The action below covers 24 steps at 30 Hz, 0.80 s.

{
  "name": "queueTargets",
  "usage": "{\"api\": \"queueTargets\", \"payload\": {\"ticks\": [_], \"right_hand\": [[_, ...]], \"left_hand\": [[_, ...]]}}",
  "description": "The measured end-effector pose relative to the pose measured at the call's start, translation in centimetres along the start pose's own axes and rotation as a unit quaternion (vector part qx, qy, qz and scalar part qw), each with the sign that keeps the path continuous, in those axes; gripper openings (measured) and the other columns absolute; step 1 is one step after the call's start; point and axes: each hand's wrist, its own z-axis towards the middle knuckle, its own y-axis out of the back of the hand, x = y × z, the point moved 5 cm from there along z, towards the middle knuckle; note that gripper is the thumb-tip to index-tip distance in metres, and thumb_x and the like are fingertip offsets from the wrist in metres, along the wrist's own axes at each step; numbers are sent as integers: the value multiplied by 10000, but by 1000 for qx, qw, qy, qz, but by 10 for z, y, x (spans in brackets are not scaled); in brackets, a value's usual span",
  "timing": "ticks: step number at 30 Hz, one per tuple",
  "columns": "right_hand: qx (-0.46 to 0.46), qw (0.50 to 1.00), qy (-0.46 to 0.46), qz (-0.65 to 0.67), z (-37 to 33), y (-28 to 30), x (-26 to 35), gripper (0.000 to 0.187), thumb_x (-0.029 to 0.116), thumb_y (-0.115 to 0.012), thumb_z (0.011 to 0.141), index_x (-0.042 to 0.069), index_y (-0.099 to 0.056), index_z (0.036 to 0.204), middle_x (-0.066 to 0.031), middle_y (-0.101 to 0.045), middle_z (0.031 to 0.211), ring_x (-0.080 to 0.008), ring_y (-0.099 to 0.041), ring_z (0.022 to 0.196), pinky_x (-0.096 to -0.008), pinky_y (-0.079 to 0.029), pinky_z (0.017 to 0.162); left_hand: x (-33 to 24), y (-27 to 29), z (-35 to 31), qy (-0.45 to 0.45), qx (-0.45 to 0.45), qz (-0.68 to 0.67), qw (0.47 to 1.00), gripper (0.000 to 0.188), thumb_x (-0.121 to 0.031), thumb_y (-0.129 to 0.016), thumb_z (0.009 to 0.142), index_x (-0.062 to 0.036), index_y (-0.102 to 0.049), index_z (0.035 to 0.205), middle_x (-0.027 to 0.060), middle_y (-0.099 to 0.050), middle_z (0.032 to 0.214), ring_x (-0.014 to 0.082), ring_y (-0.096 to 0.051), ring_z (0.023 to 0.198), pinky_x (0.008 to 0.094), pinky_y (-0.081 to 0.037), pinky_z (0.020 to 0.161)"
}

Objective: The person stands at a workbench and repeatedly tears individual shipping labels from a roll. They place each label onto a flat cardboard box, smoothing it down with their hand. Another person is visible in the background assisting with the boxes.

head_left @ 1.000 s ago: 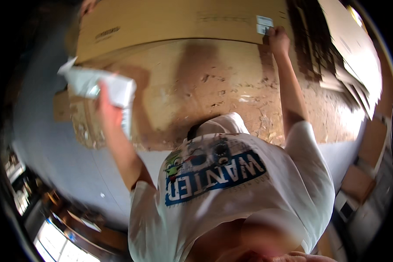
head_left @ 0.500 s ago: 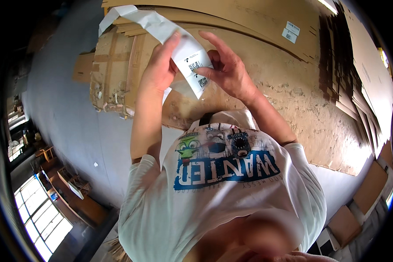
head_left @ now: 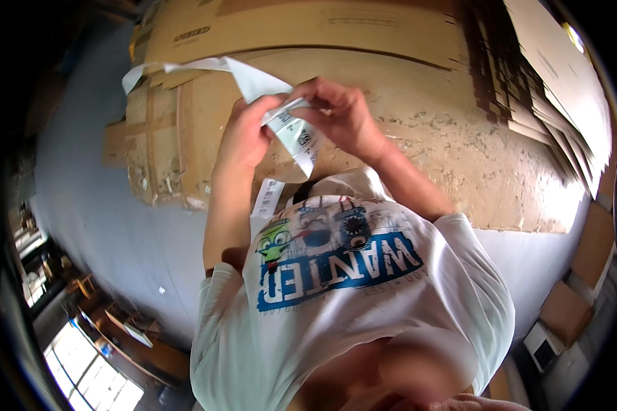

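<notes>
Both my hands are raised in front of my chest and grip a long white strip of label paper (head_left: pixel 252 77). My left hand (head_left: pixel 243 133) holds the strip from the left, fingers curled around it. My right hand (head_left: pixel 341 113) pinches a small barcode label (head_left: pixel 300 139) on the strip with its fingertips. One loose end of the strip trails up and left over the cardboard. Another white barcode label (head_left: pixel 267 198) hangs below my left hand, against my white printed shirt (head_left: pixel 349 274).
Flattened brown cardboard boxes (head_left: pixel 391 27) are stacked beyond my hands, with more sheets (head_left: pixel 569 89) fanned out at the right. They lie on a rough chipboard surface (head_left: pixel 473 157). Grey floor (head_left: pixel 96 205) spreads to the left, with windows (head_left: pixel 92 373) at the lower left.
A second ago my arms were apart, the right hand on a label on the cardboard. The hands then came together on the strip, which now sits lower and closer to my chest.
</notes>
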Motion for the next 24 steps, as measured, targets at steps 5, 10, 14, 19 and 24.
{"api": "queueTargets", "payload": {"ticks": [5,10,14,19,24], "right_hand": [[-33,953,179,-241,-6,17,-1,146,-20,-659,757,56,-644,882,-92,-628,786,-249,-622,708,-303,-498,601],[-192,975,104,-29,0,60,-12,80,4,-633,807,17,-654,883,-73,-623,756,-157,-614,752,-286,-507,690],[-375,927,-28,12,15,171,-31,123,50,-658,814,-43,-633,890,-51,-628,762,-106,-581,741,-266,-486,705],[-395,859,-111,-308,37,298,-98,232,160,-700,761,-25,-611,868,-60,-639,754,-118,-578,707,-274,-458,663],[-394,823,-109,-394,59,332,-136,231,224,-695,750,32,-610,844,-80,-635,750,-206,-587,695,-316,-466,688]], "left_hand": [[23,5,25,57,-45,-82,994,147,-85,-579,824,5,-590,941,59,-620,821,154,-610,703,247,-473,560],[42,30,65,29,-74,-93,993,192,-98,-602,820,-3,-582,985,61,-632,857,163,-627,746,253,-494,582],[22,73,76,-49,-118,-150,980,418,-74,-492,843,104,-427,1215,180,-548,1197,304,-528,1142,433,-420,1002],[2,118,52,-83,-194,-203,956,441,-38,-469,805,110,-380,1211,207,-523,1174,318,-530,1116,484,-389,1022],[2,188,45,-105,-176,-255,945,258,-54,-497,811,79,-484,1032,142,-550,934,248,-567,893,426,-431,959]]}}
